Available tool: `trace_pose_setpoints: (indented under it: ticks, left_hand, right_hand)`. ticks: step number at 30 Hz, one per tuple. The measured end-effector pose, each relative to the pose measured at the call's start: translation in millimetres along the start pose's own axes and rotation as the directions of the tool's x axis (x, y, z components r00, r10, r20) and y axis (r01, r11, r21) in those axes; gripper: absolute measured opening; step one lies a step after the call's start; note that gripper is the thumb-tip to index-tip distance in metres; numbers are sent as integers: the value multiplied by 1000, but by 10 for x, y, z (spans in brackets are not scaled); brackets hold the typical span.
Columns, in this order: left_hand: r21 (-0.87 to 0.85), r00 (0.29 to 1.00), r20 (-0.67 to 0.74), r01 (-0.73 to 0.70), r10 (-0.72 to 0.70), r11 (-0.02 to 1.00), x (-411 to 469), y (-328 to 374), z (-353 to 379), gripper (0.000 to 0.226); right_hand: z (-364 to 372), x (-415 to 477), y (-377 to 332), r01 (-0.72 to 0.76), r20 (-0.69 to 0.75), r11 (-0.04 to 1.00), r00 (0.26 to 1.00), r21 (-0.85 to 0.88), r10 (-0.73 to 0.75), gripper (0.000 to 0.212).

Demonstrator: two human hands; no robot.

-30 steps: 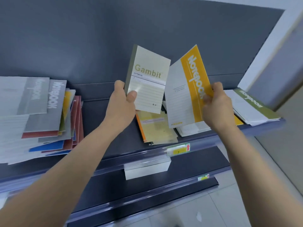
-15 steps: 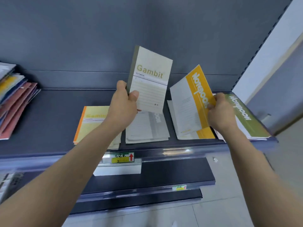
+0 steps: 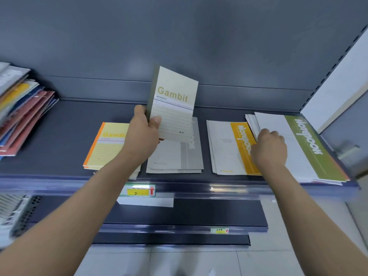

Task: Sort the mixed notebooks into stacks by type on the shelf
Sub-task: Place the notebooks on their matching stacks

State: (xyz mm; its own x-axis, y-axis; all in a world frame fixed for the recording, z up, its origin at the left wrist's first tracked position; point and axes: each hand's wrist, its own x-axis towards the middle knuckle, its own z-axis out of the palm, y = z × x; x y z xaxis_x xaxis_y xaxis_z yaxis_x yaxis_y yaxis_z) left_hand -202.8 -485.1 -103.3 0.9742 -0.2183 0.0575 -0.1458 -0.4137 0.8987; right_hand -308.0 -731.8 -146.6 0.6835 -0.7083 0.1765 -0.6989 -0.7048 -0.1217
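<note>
While left hand (image 3: 145, 135) grips Gambit notebook (image 3: 175, 108), right hand (image 3: 269, 149) at yellow notebook (image 3: 225, 150).

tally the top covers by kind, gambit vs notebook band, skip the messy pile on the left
Gambit covers: 2 (green-spined Gambit notebook in the left hand, orange-spined Gambit stack)
Notebook-band covers: 3 (grey stack, yellow stack, green stack)
Total: 5

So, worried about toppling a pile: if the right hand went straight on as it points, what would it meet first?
Probably the green-band stack, whose white left edge the right hand seems to touch; past that, the back panel. Depth is unclear.
</note>
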Motion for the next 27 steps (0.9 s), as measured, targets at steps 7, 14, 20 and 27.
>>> trace_pose_setpoints:
  ticks: [7,14,20,27]
  left_hand:
    - [38,999,-42,-17,19,999,47,-83,-360,18]
    - [240,962,-35,271,-271,932,243,-589,-813,28]
    - [442,925,47,319,-377,838,350,-916,-1030,23]
    - [752,968,88,90,-234,653,392,-1003,-1220,49]
  right_hand:
    - [-495,-51,-725,352,-223,913,926,207,-306,19]
    - [-721,-348,-1523,481,-205,827,876,290,-438,17]
    - [-699,-551,-1904,495,-143,819,869,290,-474,15]
    - [-778,-772,-2188,476,-153,834,880,281,-450,15]
